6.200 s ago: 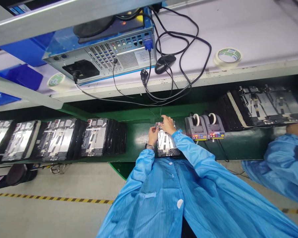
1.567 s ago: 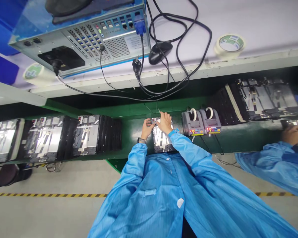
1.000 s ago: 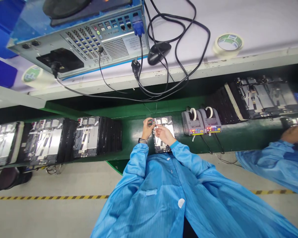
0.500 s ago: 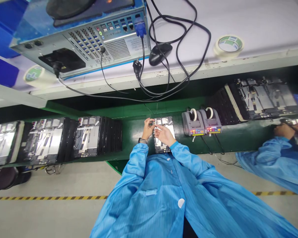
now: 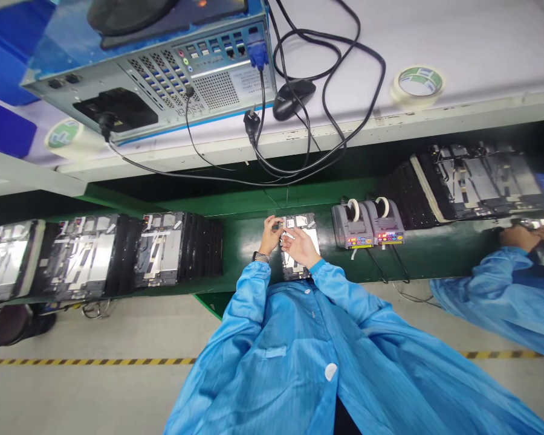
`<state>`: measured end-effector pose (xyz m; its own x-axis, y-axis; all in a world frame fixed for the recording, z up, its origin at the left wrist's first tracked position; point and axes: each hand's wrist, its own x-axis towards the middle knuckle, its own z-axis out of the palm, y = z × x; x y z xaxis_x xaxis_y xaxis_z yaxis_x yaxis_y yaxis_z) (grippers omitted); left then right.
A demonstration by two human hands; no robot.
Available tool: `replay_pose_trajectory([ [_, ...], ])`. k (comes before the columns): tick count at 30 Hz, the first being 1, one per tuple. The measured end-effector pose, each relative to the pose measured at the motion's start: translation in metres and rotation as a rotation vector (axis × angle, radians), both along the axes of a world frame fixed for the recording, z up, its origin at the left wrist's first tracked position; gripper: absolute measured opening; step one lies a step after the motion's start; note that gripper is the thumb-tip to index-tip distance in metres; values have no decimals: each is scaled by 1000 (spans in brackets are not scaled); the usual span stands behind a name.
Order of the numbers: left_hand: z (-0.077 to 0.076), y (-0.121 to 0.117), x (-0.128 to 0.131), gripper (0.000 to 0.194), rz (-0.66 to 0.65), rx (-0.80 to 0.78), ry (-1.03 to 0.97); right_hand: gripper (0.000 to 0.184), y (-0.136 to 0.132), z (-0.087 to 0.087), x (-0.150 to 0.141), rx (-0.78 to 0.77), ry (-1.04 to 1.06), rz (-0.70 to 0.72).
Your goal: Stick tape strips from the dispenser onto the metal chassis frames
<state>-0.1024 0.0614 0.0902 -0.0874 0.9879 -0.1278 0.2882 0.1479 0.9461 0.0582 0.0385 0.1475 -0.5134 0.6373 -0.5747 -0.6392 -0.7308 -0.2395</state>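
Green bench (image 5: 245,241) along a white shelf (image 5: 471,48) bears a panel (image 5: 303,222), hands (image 5: 269,235) (image 5: 301,248) close together, grip unclear.

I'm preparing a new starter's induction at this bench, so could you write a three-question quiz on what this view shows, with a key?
1. Fill in: two grey machines stand to the ____ of the panel under the right hand.
2. True or false: the black mouse lies on the green bench.
3. Which wrist wears a watch? A: right. B: left. C: both.

Key: 1. right. 2. False; it lies on the white shelf above. 3. B.
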Motion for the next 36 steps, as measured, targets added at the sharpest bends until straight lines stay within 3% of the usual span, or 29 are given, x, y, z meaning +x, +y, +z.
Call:
replay_pose_trajectory([
  [11,-1,2,-2,15,-63,54,95,27,14,2,3,-61,-32,4],
  [13,-1,3,-4,14,-78,49,98,24,18,0,7,-69,-50,63],
  [16,-1,4,-4,14,-81,55,97,21,15,-2,11,-36,-160,310],
  [18,-1,5,-5,14,-79,53,94,20,10,-2,13,126,-396,449],
  [22,-2,5,-5,15,-90,40,87,26,9,1,19,778,-1121,418],
  [25,-3,6,-7,15,-91,42,93,40,24,4,26,1118,-1418,551],
  [28,-4,6,-7,15,-89,48,105,48,38,3,31,1270,-1481,741],
  [30,-5,7,-7,15,-96,56,111,53,42,3,32,1314,-1486,794],
  [36,-10,9,-10,15,-111,54,111,61,41,-1,33,1280,-1416,753],
])
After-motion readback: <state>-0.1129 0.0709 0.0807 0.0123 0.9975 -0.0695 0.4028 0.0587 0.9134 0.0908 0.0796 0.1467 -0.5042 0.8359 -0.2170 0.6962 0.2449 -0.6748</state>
